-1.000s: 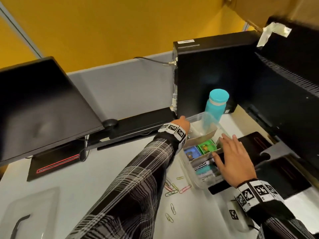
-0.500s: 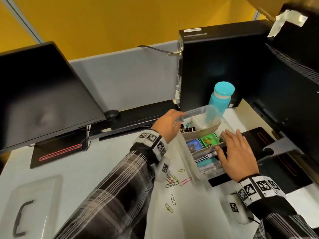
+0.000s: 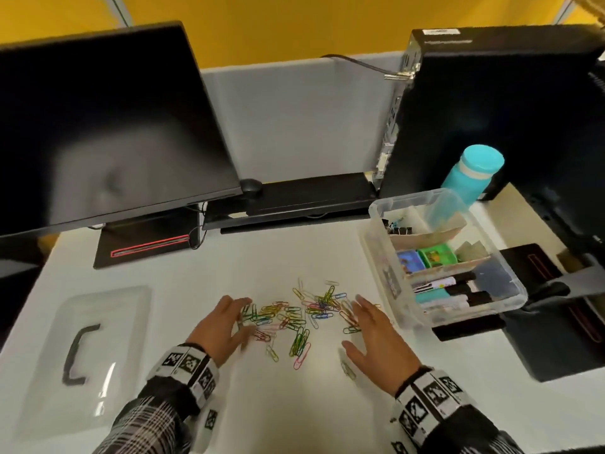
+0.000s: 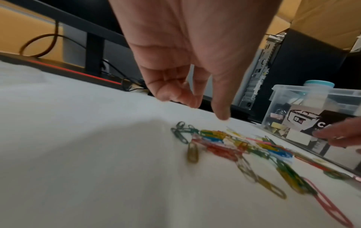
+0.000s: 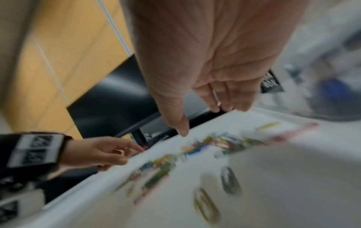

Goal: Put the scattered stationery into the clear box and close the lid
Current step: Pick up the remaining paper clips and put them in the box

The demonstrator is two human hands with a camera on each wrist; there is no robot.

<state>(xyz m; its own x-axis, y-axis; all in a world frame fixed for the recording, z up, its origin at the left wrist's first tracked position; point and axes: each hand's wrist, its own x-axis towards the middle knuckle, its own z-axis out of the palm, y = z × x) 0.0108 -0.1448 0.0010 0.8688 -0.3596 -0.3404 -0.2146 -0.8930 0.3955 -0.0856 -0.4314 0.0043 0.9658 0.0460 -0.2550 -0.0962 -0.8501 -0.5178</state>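
Item: paper clips, coloured, many, loose; taken as the landmark for all placements below. Nearest the viewer, a plaid sleeve and marker-printed wristbands are recorded. The left hand is set at the left edge of the heap, fingers spread and slack, nothing held; its fingertips are seen just above the table by the outermost clips. The right hand is placed at the right edge of the heap, likewise spread and empty; the right wrist view is blurred, and contact with the clips cannot be confirmed there. The heap is thus flanked on both sides. The clips lie on the white table, some stragglers nearer the viewer than the main pile. Handling is judged as light, stiff, thin and slippery on the smooth top; tangling is likely. Hold is best taken by raking both edges inward and scooping from beneath, not by pinching singly. Left of the clips, well apart, the clear lid with a dark handle is laid flat. Right of the clips, just beyond the right hand, the clear box stands open, with markers, binder clips and small coloured packs in its compartments. Beyond the box, a teal bottle is noted.
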